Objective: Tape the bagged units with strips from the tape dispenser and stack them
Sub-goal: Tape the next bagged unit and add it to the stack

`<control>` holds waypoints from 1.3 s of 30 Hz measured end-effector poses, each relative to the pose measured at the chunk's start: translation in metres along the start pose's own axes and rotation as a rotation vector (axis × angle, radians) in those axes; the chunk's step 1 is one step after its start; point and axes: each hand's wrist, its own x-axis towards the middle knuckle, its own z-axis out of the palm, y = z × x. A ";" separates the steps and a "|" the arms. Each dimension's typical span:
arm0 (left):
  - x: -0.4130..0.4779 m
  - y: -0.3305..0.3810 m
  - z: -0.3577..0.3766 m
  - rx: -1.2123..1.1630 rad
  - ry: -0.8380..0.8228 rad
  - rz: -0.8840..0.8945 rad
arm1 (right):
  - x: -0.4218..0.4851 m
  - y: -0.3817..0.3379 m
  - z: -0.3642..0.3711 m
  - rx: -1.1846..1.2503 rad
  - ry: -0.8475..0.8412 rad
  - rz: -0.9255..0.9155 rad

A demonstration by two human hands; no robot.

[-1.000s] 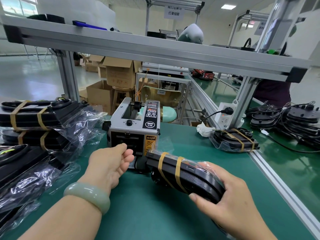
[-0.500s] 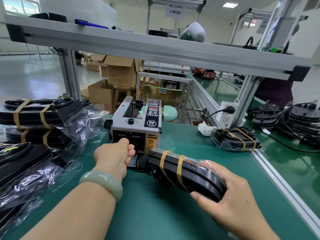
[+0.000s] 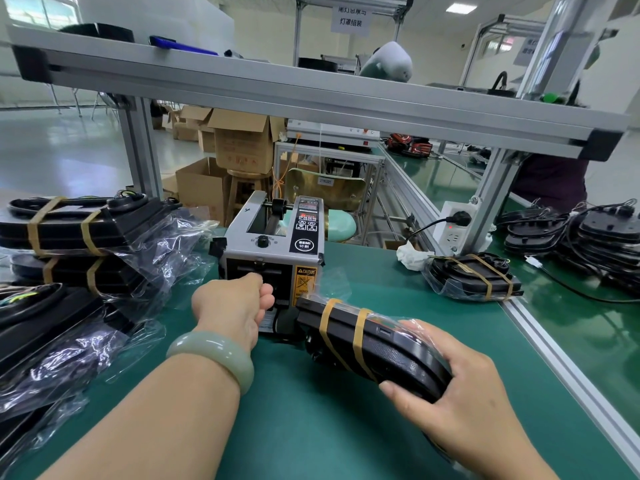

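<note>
On the green workbench [image 3: 311,427], the left hand [image 3: 232,303] is curled at the tape dispenser [image 3: 273,251] outlet; whether it pinches a strip cannot be told. The right hand [image 3: 460,386] grasps the bagged unit [image 3: 374,344] just beside the dispenser.

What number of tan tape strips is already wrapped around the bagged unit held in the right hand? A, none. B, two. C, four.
B: two tan strips cross the bagged unit that the right hand grips, both near the end that points toward the tape dispenser.
</note>
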 end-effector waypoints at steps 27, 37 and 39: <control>-0.111 -0.039 -0.028 0.272 -0.459 0.478 | -0.003 -0.021 0.014 -0.143 0.041 0.073; -0.118 -0.046 -0.020 0.295 -0.380 0.480 | -0.002 -0.028 0.016 -0.182 0.049 0.054; -0.118 -0.048 -0.019 0.279 -0.386 0.466 | -0.002 -0.028 0.016 -0.176 0.057 0.057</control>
